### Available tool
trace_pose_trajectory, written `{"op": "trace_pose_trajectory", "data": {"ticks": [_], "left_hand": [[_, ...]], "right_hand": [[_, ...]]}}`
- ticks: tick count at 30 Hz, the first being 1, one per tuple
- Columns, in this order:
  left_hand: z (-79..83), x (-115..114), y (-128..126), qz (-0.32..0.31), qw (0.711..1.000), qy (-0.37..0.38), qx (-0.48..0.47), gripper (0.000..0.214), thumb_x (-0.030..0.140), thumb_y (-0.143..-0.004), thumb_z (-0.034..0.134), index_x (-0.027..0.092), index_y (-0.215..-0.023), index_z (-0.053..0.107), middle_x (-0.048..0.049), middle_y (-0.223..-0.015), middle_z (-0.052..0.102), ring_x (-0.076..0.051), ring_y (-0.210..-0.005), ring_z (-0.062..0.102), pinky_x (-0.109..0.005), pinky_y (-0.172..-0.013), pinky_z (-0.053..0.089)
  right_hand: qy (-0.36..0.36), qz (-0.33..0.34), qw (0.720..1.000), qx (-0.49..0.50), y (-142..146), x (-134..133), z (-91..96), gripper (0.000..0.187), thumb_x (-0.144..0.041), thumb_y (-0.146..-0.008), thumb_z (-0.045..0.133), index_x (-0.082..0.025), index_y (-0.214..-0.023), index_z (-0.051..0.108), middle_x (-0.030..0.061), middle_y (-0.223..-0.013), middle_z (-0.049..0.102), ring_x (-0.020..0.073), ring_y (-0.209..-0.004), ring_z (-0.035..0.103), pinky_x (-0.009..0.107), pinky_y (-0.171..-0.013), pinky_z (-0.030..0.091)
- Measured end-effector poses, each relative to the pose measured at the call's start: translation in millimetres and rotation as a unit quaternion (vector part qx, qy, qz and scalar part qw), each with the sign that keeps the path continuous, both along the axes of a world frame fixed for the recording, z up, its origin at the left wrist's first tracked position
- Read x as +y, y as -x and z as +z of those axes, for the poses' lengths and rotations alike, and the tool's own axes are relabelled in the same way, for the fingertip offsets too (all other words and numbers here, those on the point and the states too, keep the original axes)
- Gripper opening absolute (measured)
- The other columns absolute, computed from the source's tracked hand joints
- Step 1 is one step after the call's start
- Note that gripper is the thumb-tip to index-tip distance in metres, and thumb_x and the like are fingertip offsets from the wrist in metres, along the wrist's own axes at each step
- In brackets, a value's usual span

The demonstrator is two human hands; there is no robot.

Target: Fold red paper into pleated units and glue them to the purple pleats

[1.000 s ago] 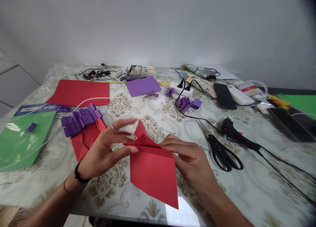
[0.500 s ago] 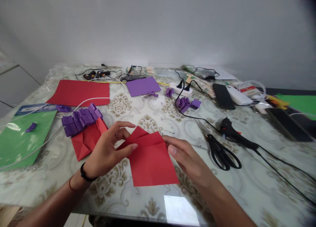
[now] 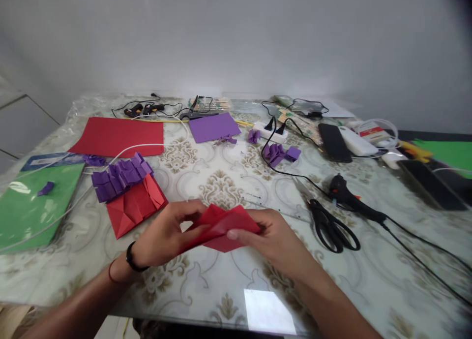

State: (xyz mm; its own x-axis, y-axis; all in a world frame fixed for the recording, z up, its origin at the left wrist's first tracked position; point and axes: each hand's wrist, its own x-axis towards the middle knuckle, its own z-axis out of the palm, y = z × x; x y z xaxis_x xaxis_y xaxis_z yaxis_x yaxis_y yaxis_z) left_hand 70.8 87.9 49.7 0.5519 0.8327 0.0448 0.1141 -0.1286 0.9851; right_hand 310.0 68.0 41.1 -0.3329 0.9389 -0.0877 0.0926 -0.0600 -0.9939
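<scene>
A folded sheet of red paper (image 3: 224,226) is held between both hands above the near middle of the table, its two pointed corners upward. My left hand (image 3: 175,235) pinches its left side, thumb in front and fingers behind. On the right side, my right hand (image 3: 271,235) grips the paper with the thumb laid across its front. Just left of my left hand lies a creased red folded paper piece (image 3: 134,206). A row of purple folded paper pieces (image 3: 121,176) rests over its upper edge.
Black scissors (image 3: 328,221) and a black glue gun (image 3: 354,201) with its cord lie to the right. Behind are a white power strip (image 3: 271,132), purple paper (image 3: 214,127) and red sheets (image 3: 121,137). A green paper pack (image 3: 44,206) lies left; phones (image 3: 334,142) sit back right.
The red paper has been tilted and bent from a flatter position. My right hand has closed onto its right side, and my left hand has shifted slightly right.
</scene>
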Motion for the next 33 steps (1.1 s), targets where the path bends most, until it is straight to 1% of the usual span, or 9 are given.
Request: {"op": "trace_pose_trajectory", "data": {"ticks": [4, 6, 9, 12, 17, 21, 23, 26, 33], "left_hand": [[3.9, -2.2, 4.6, 0.028, 0.998, 0.031, -0.05, 0.055, 0.065, -0.104, 0.054, 0.019, -0.094, 0.081, -0.0099, -0.087, 0.079, -0.024, -0.087, 0.074, -0.033, -0.074, 0.061], [6.5, -2.0, 5.4, 0.013, 0.998, 0.036, -0.048, 0.057, 0.072, -0.097, 0.061, 0.018, -0.097, 0.081, -0.0092, -0.089, 0.08, -0.025, -0.086, 0.075, -0.034, -0.074, 0.062], [6.1, -1.1, 1.0, 0.016, 0.998, 0.044, 0.038, 0.039, 0.054, -0.08, 0.089, 0.018, -0.092, 0.081, -0.0028, -0.079, 0.079, -0.019, -0.071, 0.071, -0.027, -0.064, 0.056], [-1.4, -2.0, -5.6, 0.073, 0.993, 0.051, 0.08, 0.022, 0.039, -0.085, 0.086, 0.017, -0.085, 0.081, -0.002, -0.076, 0.08, -0.017, -0.067, 0.071, -0.023, -0.058, 0.052], [-8.5, -3.4, -6.7, 0.071, 0.994, 0.042, 0.066, 0.025, 0.038, -0.091, 0.081, 0.016, -0.078, 0.081, -0.0017, -0.074, 0.079, -0.014, -0.06, 0.069, -0.021, -0.055, 0.051], [0.6, -0.2, 0.2, 0.084, 0.992, -0.073, 0.054, 0.033, 0.043, -0.094, 0.08, 0.018, -0.072, 0.082, -0.0011, -0.066, 0.078, -0.014, -0.056, 0.07, -0.02, -0.051, 0.052], [5.6, 0.8, 4.5, 0.064, 0.983, -0.169, 0.019, 0.023, 0.04, -0.099, 0.075, 0.021, -0.095, 0.087, -0.0047, -0.085, 0.085, -0.018, -0.075, 0.079, -0.022, -0.066, 0.061], [8.5, 0.5, 8.8, 0.025, 0.962, -0.27, -0.028, 0.026, 0.031, -0.106, 0.066, 0.026, -0.126, 0.081, -0.0081, -0.11, 0.084, -0.021, -0.101, 0.08, -0.031, -0.089, 0.065], [5.8, -1.9, 7.6, 0.005, 0.951, -0.3, -0.079, 0.033, 0.022, -0.102, 0.071, 0.029, -0.135, 0.076, -0.0081, -0.109, 0.082, -0.023, -0.1, 0.078, -0.04, -0.09, 0.065]], "right_hand": [[0.028, -0.062, 0.998, -0.016, -1.8, -1.9, -4.4, 0.037, -0.054, -0.085, 0.082, -0.017, -0.081, 0.083, 0.0032, -0.072, 0.075, 0.0158, -0.061, 0.063, 0.026, -0.056, 0.051], [0.034, -0.086, 0.996, -0.012, -1.9, -2.7, -5.7, 0.04, -0.056, -0.084, 0.082, -0.017, -0.079, 0.082, 0.0042, -0.074, 0.076, 0.0157, -0.062, 0.063, 0.026, -0.057, 0.051], [0.033, -0.11, 0.993, 0.003, 1.1, -4.1, -6.3, 0.041, -0.057, -0.084, 0.082, -0.017, -0.076, 0.079, 0.0039, -0.074, 0.075, 0.0151, -0.062, 0.062, 0.027, -0.058, 0.05], [0.019, -0.113, 0.993, -0.004, 5.2, -5.7, -6.1, 0.04, -0.055, -0.085, 0.081, -0.017, -0.074, 0.078, 0.0028, -0.071, 0.073, 0.0147, -0.062, 0.059, 0.026, -0.057, 0.048], [-0.005, -0.112, 0.993, -0.022, 7.0, -8.0, -5.3, 0.033, -0.049, -0.086, 0.081, -0.017, -0.075, 0.08, 0.0024, -0.068, 0.073, 0.0156, -0.058, 0.06, 0.026, -0.053, 0.047], [-0.149, -0.134, 0.98, -0.013, 2.0, -4.6, -0.9, 0.018, -0.035, -0.091, 0.081, -0.022, -0.079, 0.084, 0.0021, -0.071, 0.078, 0.0183, -0.061, 0.068, 0.03, -0.057, 0.054], [-0.282, -0.111, 0.953, 0.007, -1.7, -1.0, 2.1, 0.008, -0.026, -0.093, 0.08, -0.025, -0.091, 0.087, 0.0039, -0.081, 0.082, 0.0215, -0.071, 0.073, 0.034, -0.066, 0.058], [-0.417, -0.076, 0.906, 0.02, -6.7, 2.9, 4.8, 0.019, -0.025, -0.098, 0.075, -0.031, -0.112, 0.086, 0.0062, -0.094, 0.085, 0.0242, -0.081, 0.076, 0.041, -0.074, 0.06], [-0.434, -0.058, 0.899, 0.008, -8.1, 0.7, 3.4, 0.022, -0.032, -0.103, 0.07, -0.033, -0.12, 0.083, 0.0043, -0.093, 0.085, 0.0221, -0.08, 0.074, 0.04, -0.071, 0.057]]}}
